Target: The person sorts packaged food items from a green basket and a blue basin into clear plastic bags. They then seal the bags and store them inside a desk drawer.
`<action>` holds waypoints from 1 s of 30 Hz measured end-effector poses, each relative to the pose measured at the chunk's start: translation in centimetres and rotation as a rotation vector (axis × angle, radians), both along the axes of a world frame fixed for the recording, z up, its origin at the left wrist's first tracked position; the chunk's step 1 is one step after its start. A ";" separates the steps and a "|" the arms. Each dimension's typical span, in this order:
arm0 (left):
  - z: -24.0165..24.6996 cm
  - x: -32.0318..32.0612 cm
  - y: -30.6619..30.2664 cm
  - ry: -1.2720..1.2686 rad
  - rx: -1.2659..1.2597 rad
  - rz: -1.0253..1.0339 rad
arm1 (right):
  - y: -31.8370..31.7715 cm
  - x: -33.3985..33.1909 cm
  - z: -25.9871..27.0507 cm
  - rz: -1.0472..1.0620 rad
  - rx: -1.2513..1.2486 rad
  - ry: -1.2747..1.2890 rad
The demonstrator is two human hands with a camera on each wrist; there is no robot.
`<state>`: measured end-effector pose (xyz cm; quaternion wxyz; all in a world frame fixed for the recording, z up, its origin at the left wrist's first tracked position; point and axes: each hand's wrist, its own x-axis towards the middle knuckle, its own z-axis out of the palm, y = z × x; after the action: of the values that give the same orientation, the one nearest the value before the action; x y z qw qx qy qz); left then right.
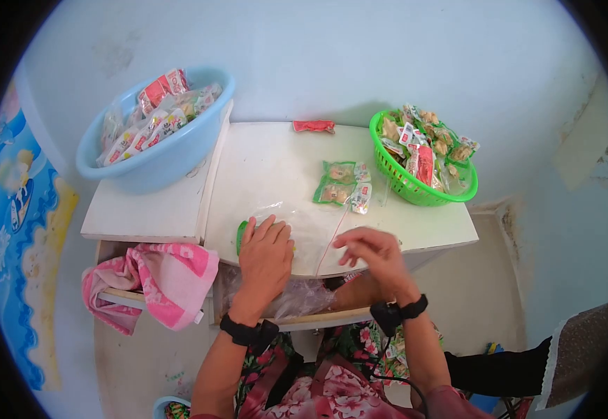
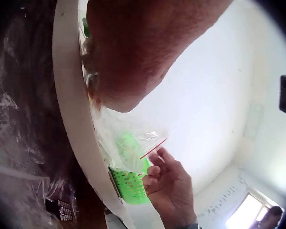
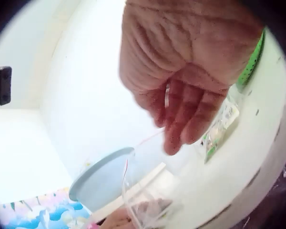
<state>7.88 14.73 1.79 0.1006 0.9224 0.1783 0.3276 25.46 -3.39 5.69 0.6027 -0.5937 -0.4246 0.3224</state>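
Note:
A clear zip bag (image 1: 311, 234) with a red seal line lies at the front of the white table. My left hand (image 1: 268, 255) rests flat on its left part, fingers spread, over a green-edged packet (image 1: 241, 239) that is mostly hidden. At the bag's mouth my right hand (image 1: 377, 257) has bent fingers and pinches the edge by the red line; the left wrist view shows that mouth raised off the table. In the right wrist view the right palm (image 3: 190, 57) faces the camera. Behind the bag lie green snack packets (image 1: 337, 183).
A blue basin (image 1: 157, 178) of packets stands back left, a green basket (image 1: 416, 190) of packets back right. One red packet (image 1: 314, 126) lies by the wall. Below the tabletop, an open drawer (image 1: 304, 321) holds clear plastic; a pink towel (image 1: 178, 279) hangs at left.

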 end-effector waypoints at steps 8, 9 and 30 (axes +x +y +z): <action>0.0 -0.6 0.4 0.039 0.015 -0.055 | 3.3 8.1 -2.5 -0.621 -0.293 -0.988; 0.0 -0.6 0.4 0.036 0.009 -0.065 | 4.0 7.6 -1.8 -0.602 -0.379 -0.999; 4.9 0.6 -5.1 -0.099 0.022 -0.149 | 0.1 2.6 -2.1 -0.701 0.060 -0.631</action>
<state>8.46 9.59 6.73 0.1231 0.9168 0.1005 0.3665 28.09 -3.27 3.63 0.5335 -0.7527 -0.3700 -0.1092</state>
